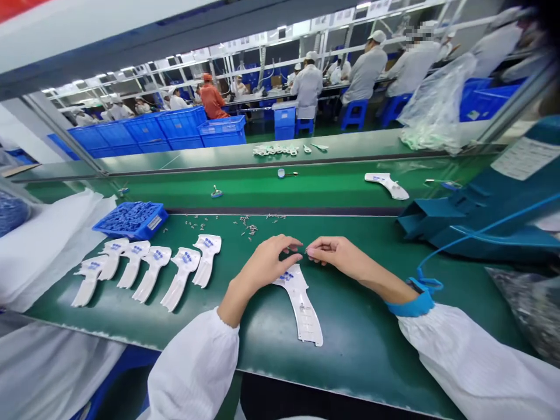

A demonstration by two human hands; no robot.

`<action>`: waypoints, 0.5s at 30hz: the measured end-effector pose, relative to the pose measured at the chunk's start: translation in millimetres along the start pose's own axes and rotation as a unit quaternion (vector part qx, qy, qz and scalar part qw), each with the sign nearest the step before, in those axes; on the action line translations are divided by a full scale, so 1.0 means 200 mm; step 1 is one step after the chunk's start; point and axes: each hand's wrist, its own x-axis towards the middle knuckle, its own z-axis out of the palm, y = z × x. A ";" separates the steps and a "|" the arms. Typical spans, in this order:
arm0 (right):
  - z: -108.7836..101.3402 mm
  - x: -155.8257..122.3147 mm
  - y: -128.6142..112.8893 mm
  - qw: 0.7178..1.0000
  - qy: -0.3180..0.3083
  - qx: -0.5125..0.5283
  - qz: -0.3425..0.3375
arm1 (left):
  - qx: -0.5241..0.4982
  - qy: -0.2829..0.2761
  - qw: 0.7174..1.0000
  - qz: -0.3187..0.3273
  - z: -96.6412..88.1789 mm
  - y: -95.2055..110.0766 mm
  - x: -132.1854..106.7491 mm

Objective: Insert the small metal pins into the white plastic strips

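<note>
A white pistol-shaped plastic housing half lies on the green bench in front of me, blue parts at its upper end. My left hand arches over that end, thumb and fingers apart, with nothing visible between them. Just to the right, my right hand pinches something too small to make out between thumb and fingertips. The fingertips of both hands are close together above the housing. Beyond them, small metal pieces are scattered on the bench. Several similar housing halves with blue parts lie in a row at left.
A blue bin of small blue parts stands at back left. Behind the bench runs a green conveyor carrying another white housing. Teal bins stand at right, near a blue cord from my right wristband. Co-workers sit beyond.
</note>
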 end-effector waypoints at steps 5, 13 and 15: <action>0.03 -0.02 -0.04 1.000 -0.001 0.018 -0.002 | -0.005 0.026 0.999 0.022 0.07 0.03 -0.01; 0.03 -0.05 -0.11 1.000 0.005 0.026 0.005 | 0.047 0.043 0.998 -0.008 0.04 0.11 -0.07; 0.03 -0.08 -0.13 0.999 -0.045 0.001 0.001 | 0.064 0.044 0.996 -0.033 0.03 0.16 -0.16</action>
